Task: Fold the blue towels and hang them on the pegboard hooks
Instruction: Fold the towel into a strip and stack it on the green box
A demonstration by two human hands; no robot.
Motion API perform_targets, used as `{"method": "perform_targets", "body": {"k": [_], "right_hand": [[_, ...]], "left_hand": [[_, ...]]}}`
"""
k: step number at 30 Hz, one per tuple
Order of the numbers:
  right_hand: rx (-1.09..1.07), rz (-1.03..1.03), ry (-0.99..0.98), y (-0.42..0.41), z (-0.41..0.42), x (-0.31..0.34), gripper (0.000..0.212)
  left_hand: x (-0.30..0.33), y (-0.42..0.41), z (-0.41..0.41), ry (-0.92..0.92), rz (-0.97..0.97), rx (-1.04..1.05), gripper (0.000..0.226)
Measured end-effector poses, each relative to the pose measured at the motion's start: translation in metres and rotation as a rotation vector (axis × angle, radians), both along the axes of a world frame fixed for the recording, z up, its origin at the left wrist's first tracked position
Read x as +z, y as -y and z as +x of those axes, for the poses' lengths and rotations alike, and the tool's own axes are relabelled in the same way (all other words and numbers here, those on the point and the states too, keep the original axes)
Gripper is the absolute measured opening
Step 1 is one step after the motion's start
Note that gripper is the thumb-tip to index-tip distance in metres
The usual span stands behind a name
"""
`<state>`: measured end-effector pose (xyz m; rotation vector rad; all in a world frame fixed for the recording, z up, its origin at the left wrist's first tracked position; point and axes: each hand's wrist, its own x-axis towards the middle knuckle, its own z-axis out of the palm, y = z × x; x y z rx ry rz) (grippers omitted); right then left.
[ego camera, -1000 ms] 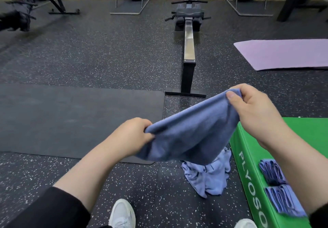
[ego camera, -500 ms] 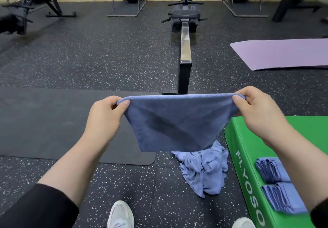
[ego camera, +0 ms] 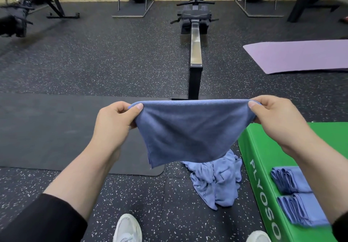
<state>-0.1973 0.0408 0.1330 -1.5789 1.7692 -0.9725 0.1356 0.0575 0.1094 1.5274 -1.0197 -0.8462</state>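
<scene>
The left hand [ego camera: 113, 123] and the right hand [ego camera: 278, 121] each pinch a top corner of a blue towel [ego camera: 190, 130], thumbs on the near face and fingers curled behind. The towel is stretched flat between them, its top edge level and taut, and it hangs free in the air with its lower corner drooping on the left side. It appears doubled over, though the layers cannot be counted.

Taking the green box [ego camera: 263, 147] as landmark: the held towel hangs just to the left of the box's far corner, above the floor. On the floor [ego camera: 131, 194], close against the box's left side, lies a crumpled heap of towels [ego camera: 216, 183], partly hidden behind the held towel. On top of the box, toward its near end, sit two stacks of folded towels [ego camera: 297, 196], one just behind the other. The box's left wall bears white lettering.

A dark mat [ego camera: 47, 128] lies on the floor well to the left of the box. A rowing machine [ego camera: 195, 53] runs away from the box's far side, and a purple mat [ego camera: 297, 55] lies beyond the box. Two white shoes [ego camera: 127, 228] show at the bottom edge, left of the box.
</scene>
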Motion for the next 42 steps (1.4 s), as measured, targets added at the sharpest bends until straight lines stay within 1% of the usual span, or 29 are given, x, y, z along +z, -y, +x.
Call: {"method": "perform_targets", "body": {"k": [3, 6, 9, 13, 16, 21, 24, 26, 28, 30, 31, 32, 33, 34, 35, 37, 39, 42], "right_hand": [[0.009, 0.055, 0.121, -0.001, 0.010, -0.001, 0.022], [0.037, 0.121, 0.214, -0.002, 0.022, -0.007, 0.023], [0.086, 0.200, 0.283, -0.006, 0.038, -0.013, 0.023], [0.105, 0.228, 0.405, -0.014, 0.062, -0.018, 0.023], [0.133, 0.253, 0.481, -0.016, 0.077, -0.021, 0.023], [0.211, 0.275, 0.580, -0.017, 0.093, -0.020, 0.028], [0.259, 0.319, 0.668, -0.015, 0.097, -0.020, 0.028], [0.274, 0.343, 0.733, -0.014, 0.099, -0.019, 0.029], [0.250, 0.325, 0.762, -0.013, 0.097, -0.019, 0.026], [0.192, 0.285, 0.726, -0.011, 0.094, -0.019, 0.019], [0.169, 0.271, 0.680, -0.011, 0.092, -0.018, 0.018], [0.167, 0.248, 0.600, -0.009, 0.089, -0.020, 0.020], [0.184, 0.217, 0.500, -0.008, 0.087, -0.020, 0.021], [0.215, 0.182, 0.393, -0.007, 0.085, -0.019, 0.021], [0.250, 0.149, 0.305, -0.007, 0.083, -0.016, 0.022], [0.306, 0.103, 0.196, -0.008, 0.079, -0.009, 0.025], [0.336, 0.070, 0.121, -0.010, 0.074, -0.001, 0.026], [0.369, 0.034, 0.038, -0.015, 0.068, 0.007, 0.026]], "left_hand": [[-0.004, 0.000, -0.013, -0.177, 0.048, 0.026, 0.033], [-0.009, -0.002, -0.032, -0.221, 0.082, 0.019, 0.032], [-0.012, -0.005, -0.053, -0.157, 0.064, -0.025, 0.027], [-0.008, -0.010, -0.078, 0.032, 0.030, -0.053, 0.019], [-0.004, -0.017, -0.096, 0.068, 0.007, -0.084, 0.019], [0.000, -0.021, -0.108, 0.182, -0.016, -0.122, 0.017], [0.000, -0.022, -0.108, 0.202, -0.045, -0.128, 0.018], [0.001, -0.024, -0.108, 0.241, -0.080, -0.190, 0.018], [0.002, -0.026, -0.107, 0.289, -0.104, -0.302, 0.023], [0.002, -0.028, -0.104, 0.252, -0.084, -0.357, 0.028], [0.003, -0.028, -0.101, 0.233, -0.072, -0.347, 0.028], [0.004, -0.027, -0.096, 0.224, -0.077, -0.328, 0.024], [0.004, -0.025, -0.090, 0.256, -0.102, -0.308, 0.018], [0.005, -0.021, -0.082, 0.339, -0.136, -0.299, 0.015], [0.006, -0.017, -0.072, 0.451, -0.163, -0.306, 0.016], [0.007, -0.008, -0.053, 0.619, -0.171, -0.369, 0.027], [0.008, -0.003, -0.040, 0.697, -0.145, -0.461, 0.031], [0.010, -0.007, -0.035, 0.745, -0.088, -0.580, 0.021]]}}
